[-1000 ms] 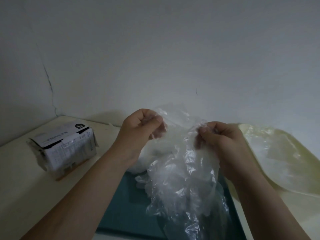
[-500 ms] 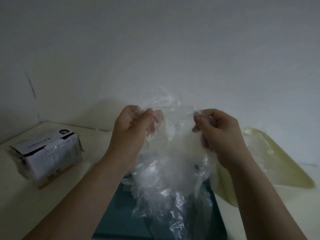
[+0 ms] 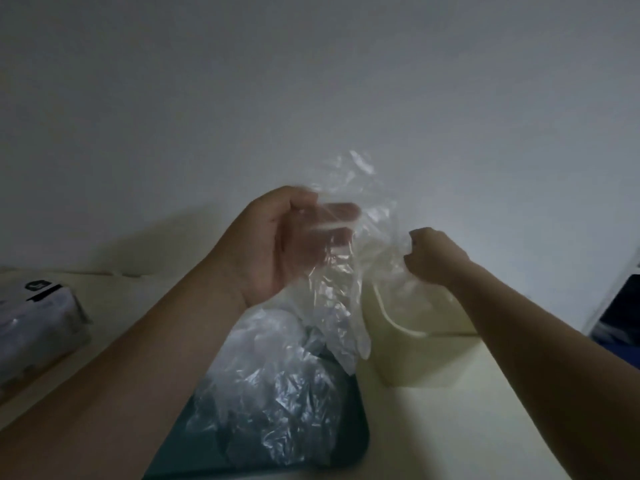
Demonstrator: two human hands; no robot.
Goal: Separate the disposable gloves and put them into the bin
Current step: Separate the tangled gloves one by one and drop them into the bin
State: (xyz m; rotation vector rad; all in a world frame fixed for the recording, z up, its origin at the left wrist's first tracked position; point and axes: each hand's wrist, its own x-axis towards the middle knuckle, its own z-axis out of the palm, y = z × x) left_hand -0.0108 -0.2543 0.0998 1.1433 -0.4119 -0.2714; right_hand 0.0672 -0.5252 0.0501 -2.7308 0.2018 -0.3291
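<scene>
The clear glove point(image 3: 339, 289) hangs across the straight fingers point(image 3: 341, 209) of the left hand point(image 3: 277, 244). The right hand point(image 3: 429, 254) has its fingers curled tight, pinching the other edge

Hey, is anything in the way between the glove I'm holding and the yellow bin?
Nothing visible is. The clear glove, pinched by the right hand and draped against the left hand, hangs right beside the pale yellow bin; the glove pile lies left, on the teal tray.
</scene>
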